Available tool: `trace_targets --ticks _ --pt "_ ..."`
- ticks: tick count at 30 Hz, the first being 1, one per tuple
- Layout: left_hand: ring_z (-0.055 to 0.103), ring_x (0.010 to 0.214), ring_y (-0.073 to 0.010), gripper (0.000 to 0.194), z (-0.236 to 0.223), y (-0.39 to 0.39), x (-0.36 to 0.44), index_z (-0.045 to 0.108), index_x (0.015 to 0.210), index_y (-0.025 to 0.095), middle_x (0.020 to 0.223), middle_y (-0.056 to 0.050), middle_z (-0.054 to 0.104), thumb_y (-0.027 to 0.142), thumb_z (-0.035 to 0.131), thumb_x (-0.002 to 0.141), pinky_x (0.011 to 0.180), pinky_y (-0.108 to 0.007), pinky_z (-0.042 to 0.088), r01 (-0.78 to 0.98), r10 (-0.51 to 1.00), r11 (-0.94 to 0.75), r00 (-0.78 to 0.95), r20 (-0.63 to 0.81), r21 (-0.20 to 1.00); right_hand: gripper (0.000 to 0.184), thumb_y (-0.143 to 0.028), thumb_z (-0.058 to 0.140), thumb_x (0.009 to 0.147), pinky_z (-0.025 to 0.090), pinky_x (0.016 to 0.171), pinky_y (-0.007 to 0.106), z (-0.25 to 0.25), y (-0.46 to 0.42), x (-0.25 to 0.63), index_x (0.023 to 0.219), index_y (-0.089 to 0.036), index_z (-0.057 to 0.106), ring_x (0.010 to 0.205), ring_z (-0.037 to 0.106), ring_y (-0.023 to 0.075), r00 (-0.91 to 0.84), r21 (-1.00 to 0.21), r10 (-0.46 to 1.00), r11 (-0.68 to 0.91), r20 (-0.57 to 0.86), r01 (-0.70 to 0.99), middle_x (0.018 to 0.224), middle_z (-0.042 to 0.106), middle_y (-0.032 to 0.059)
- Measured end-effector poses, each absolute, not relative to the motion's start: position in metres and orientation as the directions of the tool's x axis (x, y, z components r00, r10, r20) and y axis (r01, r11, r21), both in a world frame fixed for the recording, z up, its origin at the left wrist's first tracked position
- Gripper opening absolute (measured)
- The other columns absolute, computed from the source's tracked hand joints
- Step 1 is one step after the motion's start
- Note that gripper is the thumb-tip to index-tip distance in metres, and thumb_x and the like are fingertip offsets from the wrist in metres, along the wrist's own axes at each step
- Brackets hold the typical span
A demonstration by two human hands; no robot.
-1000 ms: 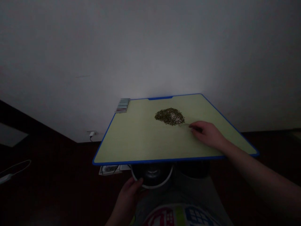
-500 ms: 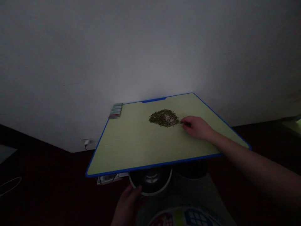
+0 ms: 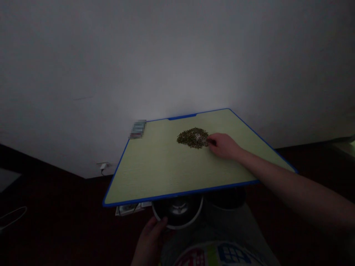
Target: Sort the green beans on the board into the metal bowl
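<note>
A heap of small greenish-brown beans or seeds (image 3: 190, 137), with a paler patch on its right side, lies on a pale yellow-green board with a blue rim (image 3: 149, 166). At the right edge of this heap is my right hand (image 3: 224, 145), its thumb and fingertips drawn together; whatever they pinch is hidden or too small to make out. Below the board's near edge, my left hand (image 3: 149, 236) grips the left side of a round metal bowl (image 3: 191, 224), thumb over the rim. The bowl's inside is dark, and the board covers its far part.
A white wall (image 3: 177, 55) rises behind the board. A blurred-out item (image 3: 138, 129) sits at the board's far left corner. A plug (image 3: 103, 166) is in the wall at left, and a white power strip (image 3: 129, 210) shows under the board.
My right hand has moved a little to the left, against the heap's edge, and its fingers have closed further. My left hand stays on the bowl.
</note>
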State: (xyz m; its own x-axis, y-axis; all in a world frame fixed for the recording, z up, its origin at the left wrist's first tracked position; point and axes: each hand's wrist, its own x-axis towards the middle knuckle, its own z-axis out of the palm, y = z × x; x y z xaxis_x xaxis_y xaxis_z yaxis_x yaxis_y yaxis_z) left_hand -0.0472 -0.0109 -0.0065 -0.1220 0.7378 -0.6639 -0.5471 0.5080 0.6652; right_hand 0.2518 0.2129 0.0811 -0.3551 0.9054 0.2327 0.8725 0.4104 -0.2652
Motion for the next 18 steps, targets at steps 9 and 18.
trace_targets --ticks 9,18 --pt "0.074 0.096 -0.0372 0.041 -0.001 -0.011 -0.044 0.074 0.093 0.013 0.087 -0.014 0.082 0.031 0.087 0.058 0.082 -0.044 0.059 -0.53 0.744 0.498 -0.145 -0.652 0.686 0.017 -0.017 0.05 0.083 0.036 0.066 0.03 0.081 0.233 0.231 0.079 -0.018 0.067 0.073 0.058 0.0201 -0.408 -0.306 0.879 0.47 0.247 0.828 0.08 0.069 0.0079" --pt "0.074 0.095 -0.0377 0.047 -0.005 -0.012 -0.042 0.074 0.098 0.014 0.09 -0.014 0.082 0.033 0.086 0.057 0.08 -0.044 0.059 -0.517 0.754 0.463 -0.197 -0.627 0.72 0.015 -0.012 0.052 0.08 0.037 0.067 0.029 0.084 0.227 0.219 0.077 -0.018 0.065 0.075 0.057 0.0192 -0.453 -0.296 0.862 0.504 0.227 0.811 0.08 0.069 0.0067"
